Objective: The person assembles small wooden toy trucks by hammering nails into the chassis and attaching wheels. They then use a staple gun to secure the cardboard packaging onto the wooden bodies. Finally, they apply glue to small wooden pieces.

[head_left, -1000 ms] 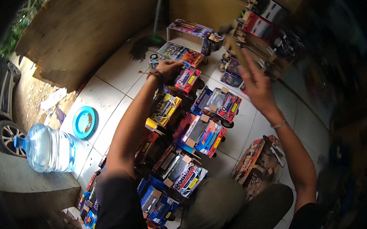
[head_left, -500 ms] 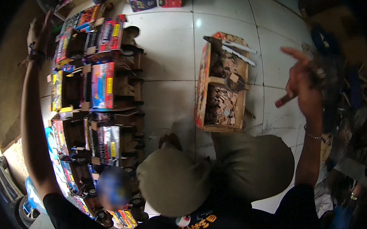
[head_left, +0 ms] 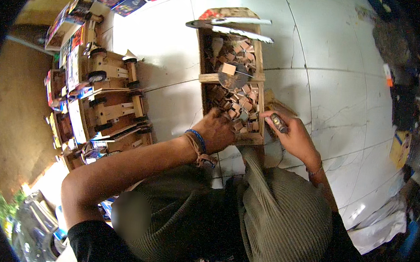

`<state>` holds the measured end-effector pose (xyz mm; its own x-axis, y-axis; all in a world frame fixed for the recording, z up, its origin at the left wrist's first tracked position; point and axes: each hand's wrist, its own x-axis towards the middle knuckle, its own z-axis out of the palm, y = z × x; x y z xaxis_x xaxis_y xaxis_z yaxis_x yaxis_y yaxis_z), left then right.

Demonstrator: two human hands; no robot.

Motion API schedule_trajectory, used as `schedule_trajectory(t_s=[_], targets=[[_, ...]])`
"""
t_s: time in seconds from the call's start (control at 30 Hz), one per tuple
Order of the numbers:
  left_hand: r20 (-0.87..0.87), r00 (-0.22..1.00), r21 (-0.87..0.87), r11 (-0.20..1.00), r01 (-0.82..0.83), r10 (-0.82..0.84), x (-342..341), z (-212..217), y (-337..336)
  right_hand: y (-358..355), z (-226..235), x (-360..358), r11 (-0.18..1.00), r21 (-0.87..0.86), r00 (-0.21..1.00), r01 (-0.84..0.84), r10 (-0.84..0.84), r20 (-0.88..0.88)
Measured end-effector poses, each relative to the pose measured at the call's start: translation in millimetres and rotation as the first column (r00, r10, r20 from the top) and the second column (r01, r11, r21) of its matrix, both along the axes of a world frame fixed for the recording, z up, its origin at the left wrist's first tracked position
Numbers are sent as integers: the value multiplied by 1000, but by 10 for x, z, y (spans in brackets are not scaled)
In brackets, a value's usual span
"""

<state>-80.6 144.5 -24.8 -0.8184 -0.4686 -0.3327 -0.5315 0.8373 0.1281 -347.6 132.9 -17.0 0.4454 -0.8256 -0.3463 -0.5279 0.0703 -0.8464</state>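
Pliers [head_left: 237, 33] overhanging the wooden box [head_left: 209, 77] could fall if the left hand [head_left: 213, 133], over its blocks [head_left: 245, 104] (grip hidden, can't tell), jolts it; right hand [head_left: 295, 138] clasps a dark handle [head_left: 278, 122].

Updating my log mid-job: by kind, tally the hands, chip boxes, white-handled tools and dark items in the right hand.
Hands: 2 (left hand, right hand)
Chip box: 1
White-handled tool: 1
Dark item in right hand: 1
Total: 5
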Motion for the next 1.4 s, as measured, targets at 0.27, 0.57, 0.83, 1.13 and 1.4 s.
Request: schedule_trajectory(t_s=[0.27, 0.57, 0.83, 1.13, 1.4], targets=[[-201, 965, -67, 980, -187, 170, 255, -344, -252, 109, -199, -34, 989, 92, 982, 113, -125, 140], [-165, 972, 188, 973, -136, 167, -47, -479, -302, 96, -278, -52, 991, 66, 977, 118, -128, 173], [-192, 972, 84, 989, -122, 137, 26, -408, -373, 121, -326, -31, 985, 78, 968, 154, -166, 190], [21, 998, -58, 996, -60, 62, 388, -587, -424, 117, -344, -5, 980, 89, 966, 175, -189, 176], [-236, 956, 104, 983, -151, 172, -62, -515, -377, 104, -361, 10, 980, 73, 966, 185, -195, 172]])
